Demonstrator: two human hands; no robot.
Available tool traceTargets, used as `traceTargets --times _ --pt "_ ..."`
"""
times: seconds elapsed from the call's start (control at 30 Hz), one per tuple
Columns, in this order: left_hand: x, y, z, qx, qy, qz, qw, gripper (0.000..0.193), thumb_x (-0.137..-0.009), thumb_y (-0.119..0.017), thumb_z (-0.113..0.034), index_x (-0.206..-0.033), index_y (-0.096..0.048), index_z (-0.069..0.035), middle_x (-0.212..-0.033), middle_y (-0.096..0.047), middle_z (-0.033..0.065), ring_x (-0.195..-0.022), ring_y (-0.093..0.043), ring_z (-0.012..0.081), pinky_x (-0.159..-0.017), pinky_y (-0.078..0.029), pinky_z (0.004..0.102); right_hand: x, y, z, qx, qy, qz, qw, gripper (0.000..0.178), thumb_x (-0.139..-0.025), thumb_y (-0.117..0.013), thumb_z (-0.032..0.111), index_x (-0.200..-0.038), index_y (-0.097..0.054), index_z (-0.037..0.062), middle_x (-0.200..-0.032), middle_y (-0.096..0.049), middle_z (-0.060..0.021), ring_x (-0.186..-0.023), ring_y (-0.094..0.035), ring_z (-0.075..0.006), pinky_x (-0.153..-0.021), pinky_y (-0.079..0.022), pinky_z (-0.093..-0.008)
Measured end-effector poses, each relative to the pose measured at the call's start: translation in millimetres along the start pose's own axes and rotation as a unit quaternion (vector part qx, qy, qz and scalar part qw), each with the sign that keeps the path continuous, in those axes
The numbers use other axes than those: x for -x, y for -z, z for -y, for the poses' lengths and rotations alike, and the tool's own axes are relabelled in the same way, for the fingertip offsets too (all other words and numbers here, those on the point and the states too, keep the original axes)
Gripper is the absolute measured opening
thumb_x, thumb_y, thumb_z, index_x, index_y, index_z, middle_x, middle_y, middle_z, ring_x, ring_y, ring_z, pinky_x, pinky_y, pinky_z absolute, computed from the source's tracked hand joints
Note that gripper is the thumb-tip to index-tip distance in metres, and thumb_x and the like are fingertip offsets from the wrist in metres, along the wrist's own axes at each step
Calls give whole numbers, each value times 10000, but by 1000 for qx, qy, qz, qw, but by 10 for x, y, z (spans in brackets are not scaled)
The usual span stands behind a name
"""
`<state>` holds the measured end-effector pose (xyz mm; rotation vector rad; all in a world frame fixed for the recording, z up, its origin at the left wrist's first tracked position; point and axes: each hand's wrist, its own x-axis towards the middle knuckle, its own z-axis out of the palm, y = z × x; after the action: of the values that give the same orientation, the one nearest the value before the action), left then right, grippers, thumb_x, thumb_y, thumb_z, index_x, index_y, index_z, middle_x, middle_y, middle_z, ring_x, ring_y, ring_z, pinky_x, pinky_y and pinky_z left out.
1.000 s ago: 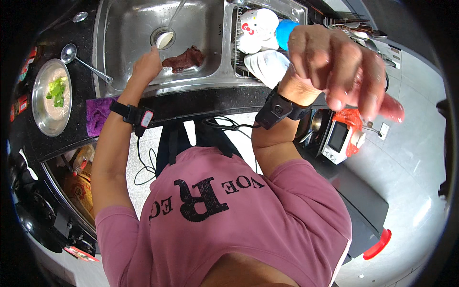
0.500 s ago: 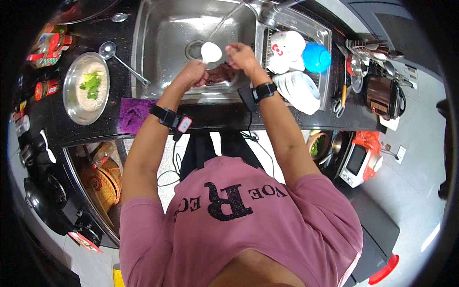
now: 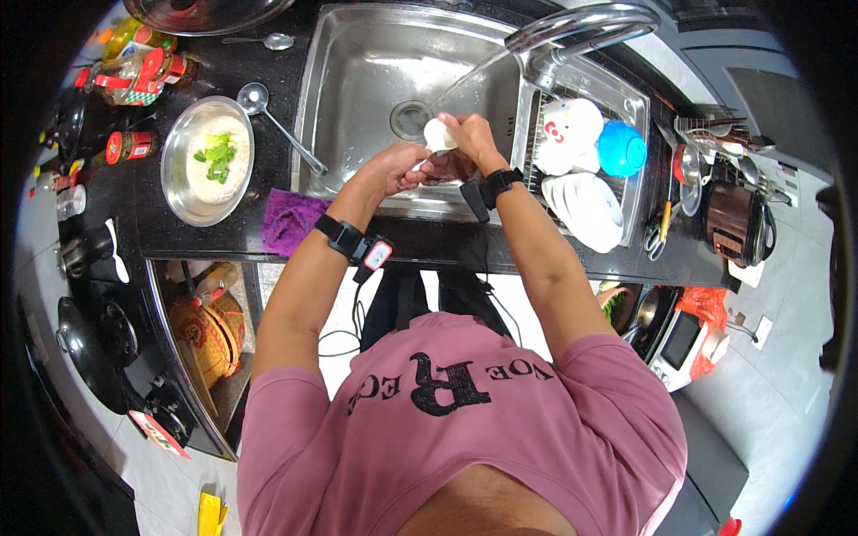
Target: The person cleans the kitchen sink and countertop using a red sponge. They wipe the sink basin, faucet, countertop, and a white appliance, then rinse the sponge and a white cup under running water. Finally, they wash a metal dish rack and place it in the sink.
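Over the near part of the steel sink (image 3: 357,62), my left hand (image 3: 398,168) is closed around the handle of a white spoon (image 3: 436,136) with a large round bowl. My right hand (image 3: 471,138) has its fingers bent against the right side of that bowl, partly covering it. Just below the spoon, a dark reddish-brown lump (image 3: 454,167) lies in the sink; whether it is meat or cloth I cannot tell. Water runs from the faucet (image 3: 581,27) into the sink, landing near the drain (image 3: 412,119), beyond both hands.
Left of the sink stand a steel bowl (image 3: 176,183) of pale food with greens, a ladle (image 3: 284,131), a purple cloth (image 3: 290,221) and jars (image 3: 131,147). On the right, a rack holds white dishes (image 3: 585,210) and a blue bowl (image 3: 622,149); scissors (image 3: 659,234) lie beyond.
My right hand has come to the spoon's bowl, from which it was apart. The spoon's bowl now tips differently between both hands. The whole view has shifted, showing more of the faucet.
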<state>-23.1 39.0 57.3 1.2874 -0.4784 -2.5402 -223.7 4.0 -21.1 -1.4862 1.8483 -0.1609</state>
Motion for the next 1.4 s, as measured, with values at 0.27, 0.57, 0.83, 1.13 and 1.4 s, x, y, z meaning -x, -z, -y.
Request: traceTargets --times 0.27,0.57,0.83,1.13,1.4 --pt "-68 91 -94 49 8 -32 998 140 -982 -439 -130 -1060 -478 -21 -652 -457 -4 -391 -306 10 -306 -210 172 -111 -63 142 -179 -7 67 982 387 -897 -560 274 -1146 -656 -7 -959 -713 -189 -817 -693 -244 -741 -523 -337" --pt "-332 112 -91 74 33 -7 997 104 -971 -405 -134 -890 -440 -81 -621 -465 -14 -377 -314 38 -333 -247 204 -129 88 334 66 -9 5 998 470 -827 -567 424 -1117 -689 75 -1028 -685 -213 -993 -660 -342 -856 -515 -444" --pt "-452 219 -65 60 3 -82 995 112 -952 -427 -124 -865 -447 -56 -619 -463 5 -398 -356 61 -341 -245 225 -340 -250 293 -46 -16 22 999 289 -780 -662 197 -975 -697 -12 -908 -694 -185 -771 -668 -319 -651 -518 -404" --pt "-403 112 -14 42 14 -122 992 97 -949 -434 -119 -909 -479 -42 -639 -485 -4 -382 -332 43 -323 -241 207 -332 -361 226 -188 -97 93 973 262 -812 -577 54 -1055 -654 -5 -735 -631 -95 -523 -551 -190 -442 -416 -346" --pt "-420 143 7 -2 -10 -145 989 108 -927 -444 -98 -834 -469 -48 -626 -482 26 -399 -367 79 -337 -228 231 -294 -418 156 -381 -125 110 910 290 -883 -565 131 -1126 -663 5 -833 -678 -125 -648 -644 -249 -538 -517 -354"
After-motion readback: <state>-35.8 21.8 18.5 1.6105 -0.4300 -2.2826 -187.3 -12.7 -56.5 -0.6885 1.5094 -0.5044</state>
